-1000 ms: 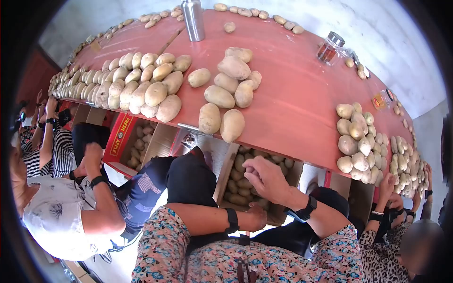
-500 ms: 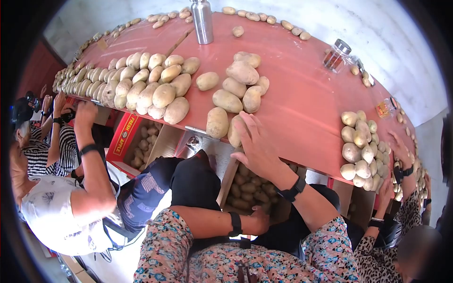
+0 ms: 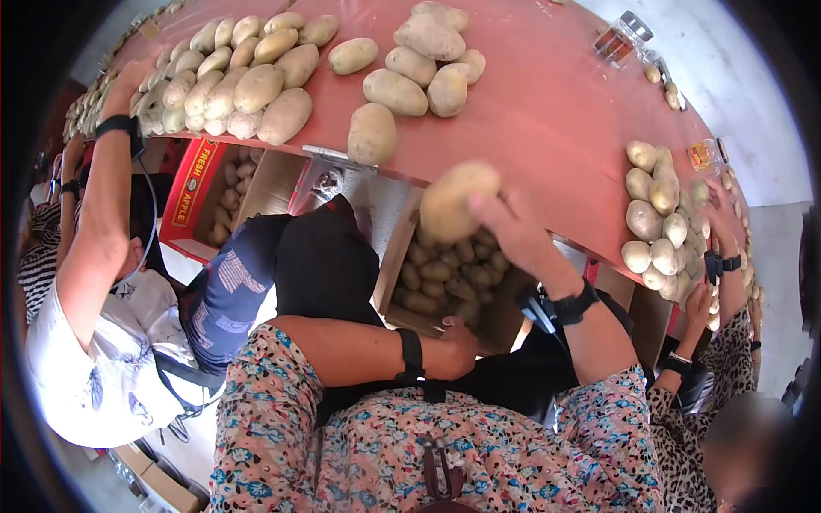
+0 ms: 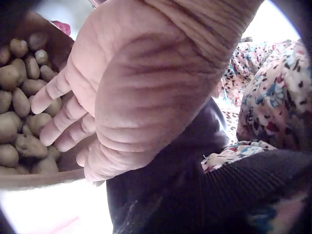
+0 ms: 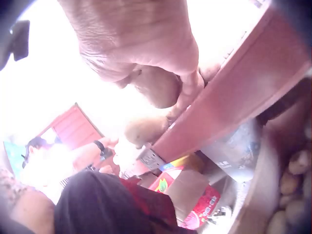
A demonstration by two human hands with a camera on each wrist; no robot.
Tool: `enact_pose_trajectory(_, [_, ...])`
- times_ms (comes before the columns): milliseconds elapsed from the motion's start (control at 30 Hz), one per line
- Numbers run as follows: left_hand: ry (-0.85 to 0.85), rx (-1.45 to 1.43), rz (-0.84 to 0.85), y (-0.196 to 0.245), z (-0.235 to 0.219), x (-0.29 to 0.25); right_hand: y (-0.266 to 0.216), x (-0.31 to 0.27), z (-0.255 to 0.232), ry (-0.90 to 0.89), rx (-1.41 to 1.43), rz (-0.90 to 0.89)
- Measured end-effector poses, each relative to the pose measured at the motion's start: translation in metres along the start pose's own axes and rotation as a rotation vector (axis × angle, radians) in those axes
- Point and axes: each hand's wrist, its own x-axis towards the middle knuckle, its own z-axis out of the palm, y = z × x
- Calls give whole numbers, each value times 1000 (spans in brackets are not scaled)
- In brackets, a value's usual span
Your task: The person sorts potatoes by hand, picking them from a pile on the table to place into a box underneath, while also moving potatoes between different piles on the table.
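My right hand (image 3: 506, 227) grips a large tan potato (image 3: 453, 201) just off the near edge of the red table (image 3: 539, 120), above an open cardboard box (image 3: 393, 248) filled with potatoes (image 3: 445, 274). In the right wrist view the fingers curl round that potato (image 5: 157, 87) beside the red table's edge (image 5: 234, 97). My left hand (image 3: 459, 342) rests on the box's near wall by my dark lap. The left wrist view shows its fingers (image 4: 56, 114) fairly straight, lying over the box's rim (image 4: 34, 179) above the potatoes (image 4: 14, 102) inside.
Potato piles (image 3: 231, 81) (image 3: 428, 60) (image 3: 654, 218) lie across the table, and one potato (image 3: 372, 132) sits near the edge. A glass jar (image 3: 629, 38) stands at the back. Another person (image 3: 94, 342) reaches up at my left, another (image 3: 723, 265) at my right. A "FRESH APPLE" box (image 3: 192, 184) stands under the table.
My right hand rose from over the box to the table's edge, took hold of a potato and drew it off the table. The person on the left raised an arm to the table.
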Motion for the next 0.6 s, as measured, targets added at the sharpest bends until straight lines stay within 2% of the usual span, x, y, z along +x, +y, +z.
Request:
enact_pose_trajectory(33, [32,18,-20,3,8,5,8,-10,3,1,-4,1])
enact_pose_trajectory(100, [61,40,-43,0,13,12,36,-30,10,-113,-48,258])
enact_pose_trajectory(133, [26,4,-32,-3,13,15,48,-39,13,-110,-45,258])
enact_pose_trajectory(200, [-15,-31,-13,-3,14,15,72,-57,14,-71,153,822])
enact_pose_trajectory(233, [-4,-4,-49,-3,14,15,86,-65,12,-67,155,823])
enact_pose_trajectory(300, [12,21,-87,-1,12,15,116,-81,4,58,174,1060])
enact_pose_trajectory(333, [-18,-2,-80,-2,9,17,128,-89,-1,57,168,1058])
enact_pose_trajectory(367, [-48,-24,-78,-4,6,17,137,-94,-6,138,220,1071])
enact_pose_trajectory(400, [-32,-16,-68,-4,3,14,142,-96,-9,216,271,1074])
enact_pose_trajectory(433, [-16,-5,-64,-3,0,11,142,-93,-10,209,262,1056])
enact_pose_trajectory(500, [10,6,-56,-3,5,16,139,-85,-11,163,51,1040])
enact_pose_trajectory(567, [18,-12,-86,-3,14,24,115,-75,-2,97,1,932])
enact_pose_trajectory(600, [42,21,-86,-4,15,20,113,-72,2,-14,-77,733])
